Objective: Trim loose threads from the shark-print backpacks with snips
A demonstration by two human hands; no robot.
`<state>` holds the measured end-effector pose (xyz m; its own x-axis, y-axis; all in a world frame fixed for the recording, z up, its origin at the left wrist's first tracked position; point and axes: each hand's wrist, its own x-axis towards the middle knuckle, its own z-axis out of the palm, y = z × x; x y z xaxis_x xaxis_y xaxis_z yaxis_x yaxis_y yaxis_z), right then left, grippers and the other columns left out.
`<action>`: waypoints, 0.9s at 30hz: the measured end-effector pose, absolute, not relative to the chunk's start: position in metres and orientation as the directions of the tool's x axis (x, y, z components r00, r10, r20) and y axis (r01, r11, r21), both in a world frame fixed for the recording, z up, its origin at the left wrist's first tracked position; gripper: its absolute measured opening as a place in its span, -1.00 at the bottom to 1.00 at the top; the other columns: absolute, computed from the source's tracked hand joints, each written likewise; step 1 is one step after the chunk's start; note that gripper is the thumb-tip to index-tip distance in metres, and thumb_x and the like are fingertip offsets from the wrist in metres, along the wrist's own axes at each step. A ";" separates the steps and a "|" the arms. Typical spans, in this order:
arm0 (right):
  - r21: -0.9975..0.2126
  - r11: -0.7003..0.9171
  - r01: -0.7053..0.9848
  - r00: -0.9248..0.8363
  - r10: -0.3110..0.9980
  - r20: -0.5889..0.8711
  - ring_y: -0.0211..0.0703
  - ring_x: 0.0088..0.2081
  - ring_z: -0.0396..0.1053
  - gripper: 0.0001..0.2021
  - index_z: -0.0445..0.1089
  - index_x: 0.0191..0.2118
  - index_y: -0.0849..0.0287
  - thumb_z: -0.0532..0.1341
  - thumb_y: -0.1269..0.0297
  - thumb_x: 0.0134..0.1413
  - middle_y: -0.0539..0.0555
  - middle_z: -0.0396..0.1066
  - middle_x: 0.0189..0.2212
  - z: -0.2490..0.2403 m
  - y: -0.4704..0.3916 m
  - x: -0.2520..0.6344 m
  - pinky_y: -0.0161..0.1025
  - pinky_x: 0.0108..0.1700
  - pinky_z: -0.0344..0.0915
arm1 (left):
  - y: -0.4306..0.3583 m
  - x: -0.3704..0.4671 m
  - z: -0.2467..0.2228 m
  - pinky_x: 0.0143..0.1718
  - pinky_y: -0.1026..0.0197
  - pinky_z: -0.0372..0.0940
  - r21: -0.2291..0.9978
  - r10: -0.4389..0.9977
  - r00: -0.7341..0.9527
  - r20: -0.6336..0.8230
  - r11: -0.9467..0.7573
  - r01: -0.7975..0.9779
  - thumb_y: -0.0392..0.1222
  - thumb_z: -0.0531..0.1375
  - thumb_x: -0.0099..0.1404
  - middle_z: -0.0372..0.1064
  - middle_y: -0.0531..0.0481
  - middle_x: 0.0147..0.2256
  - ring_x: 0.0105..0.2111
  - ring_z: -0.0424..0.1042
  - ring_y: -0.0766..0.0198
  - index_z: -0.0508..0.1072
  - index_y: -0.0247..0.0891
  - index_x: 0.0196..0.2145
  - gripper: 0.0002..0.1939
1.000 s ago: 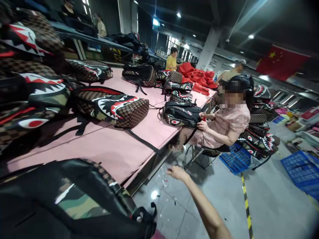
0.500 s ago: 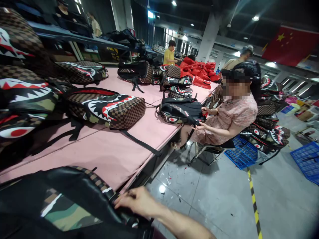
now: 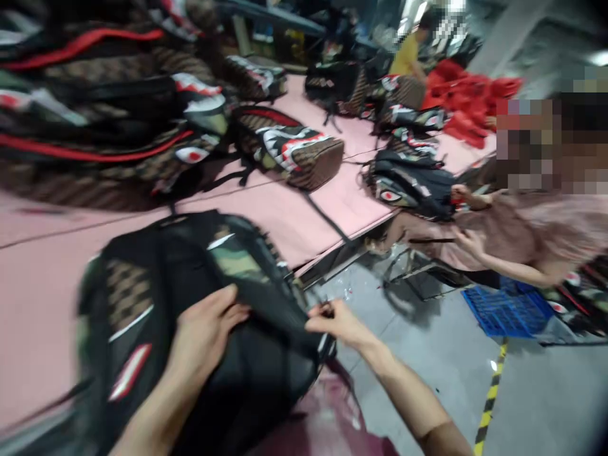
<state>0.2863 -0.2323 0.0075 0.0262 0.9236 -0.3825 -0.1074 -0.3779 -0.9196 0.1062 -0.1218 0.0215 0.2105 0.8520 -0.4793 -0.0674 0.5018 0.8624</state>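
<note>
Big pink table first, and at its near edge lies the black bag. Left hand rests on top, fingers loosely bent; whether it pinches fabric, I can't tell. Right hand is at the bag's side, fingertips drawn together, any grip unclear. Best handling, I'd judge: left steadying firmly, side kept taut, right making small moves.

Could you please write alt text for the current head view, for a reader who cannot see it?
A person's left hand is on a black backpack, and the right hand is at its edge. Beyond, more patterned backpacks lie on a pink table, beside which a seated co-worker handles another backpack.
</note>
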 end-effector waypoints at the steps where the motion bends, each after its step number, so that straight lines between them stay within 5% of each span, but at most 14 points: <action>1: -0.914 -0.388 -0.120 0.063 0.916 -0.397 -0.36 -0.55 0.16 -0.78 0.35 -0.55 0.20 0.33 0.17 -0.22 -0.12 0.22 -0.64 0.002 -0.235 0.287 -0.38 -0.47 0.10 | -0.128 0.098 0.015 -0.47 0.33 0.27 0.830 0.836 0.175 -0.520 0.543 -0.131 -0.16 0.22 0.16 0.35 0.08 -0.51 -0.51 0.37 0.37 0.37 -0.36 -0.40 -0.82; 5: -0.901 -0.403 -0.162 0.099 0.901 -0.421 -0.36 -0.57 0.14 -0.73 0.35 -0.58 0.22 0.33 0.11 -0.28 -0.11 0.20 -0.66 -0.016 -0.240 0.284 -0.36 -0.47 0.08 | -0.134 0.088 -0.005 -0.57 0.34 0.23 0.745 0.795 0.156 -0.587 0.605 -0.280 -0.18 0.32 -0.03 0.31 0.07 -0.63 -0.62 0.34 0.37 0.33 -0.36 -0.52 -0.75; 14: -0.918 -0.379 -0.118 0.110 0.914 -0.391 -0.37 -0.57 0.07 -0.63 0.34 -0.58 0.24 0.34 0.00 -0.31 -0.10 0.15 -0.67 -0.008 -0.246 0.272 -0.36 -0.48 0.03 | -0.135 0.080 -0.009 -0.58 0.35 0.22 0.776 0.837 0.202 -0.508 0.547 -0.314 -0.11 0.31 -0.04 0.35 0.00 -0.63 -0.64 0.34 0.37 0.33 -0.37 -0.53 -0.71; 20: -0.933 -0.344 0.103 0.039 0.939 -0.342 -0.34 -0.56 0.10 -0.67 0.32 -0.59 0.23 0.25 0.03 -0.13 -0.09 0.17 -0.66 -0.016 -0.249 0.280 -0.36 -0.48 0.04 | -0.146 0.067 0.007 -0.52 0.31 0.21 0.863 0.866 0.205 -0.457 0.487 -0.136 -0.05 0.28 -0.02 0.37 -0.02 -0.56 -0.54 0.37 0.30 0.40 -0.34 -0.52 -0.73; 23: -0.859 -0.335 0.386 0.031 0.936 -0.351 -0.22 -0.50 0.29 -0.71 0.39 -0.52 0.23 0.17 0.09 -0.01 -0.02 0.34 -0.59 -0.013 -0.246 0.297 -0.30 -0.43 0.16 | -0.152 0.037 0.016 -0.26 0.20 0.28 0.962 0.962 0.149 -0.227 0.198 0.190 -0.10 0.27 0.01 0.46 -0.08 -0.36 -0.30 0.42 0.14 0.51 -0.25 -0.39 -0.79; 27: -0.662 -0.188 0.726 0.187 0.980 -0.074 0.03 -0.12 0.40 -0.66 0.39 -0.06 0.15 0.15 0.16 0.06 0.15 0.46 -0.14 0.000 -0.222 0.288 -0.12 -0.13 0.28 | -0.161 -0.004 0.022 0.00 0.12 0.18 0.817 0.972 0.038 0.232 -0.216 0.535 -0.15 0.23 0.09 0.45 -0.09 -0.22 -0.14 0.38 0.05 0.51 -0.16 -0.25 -0.77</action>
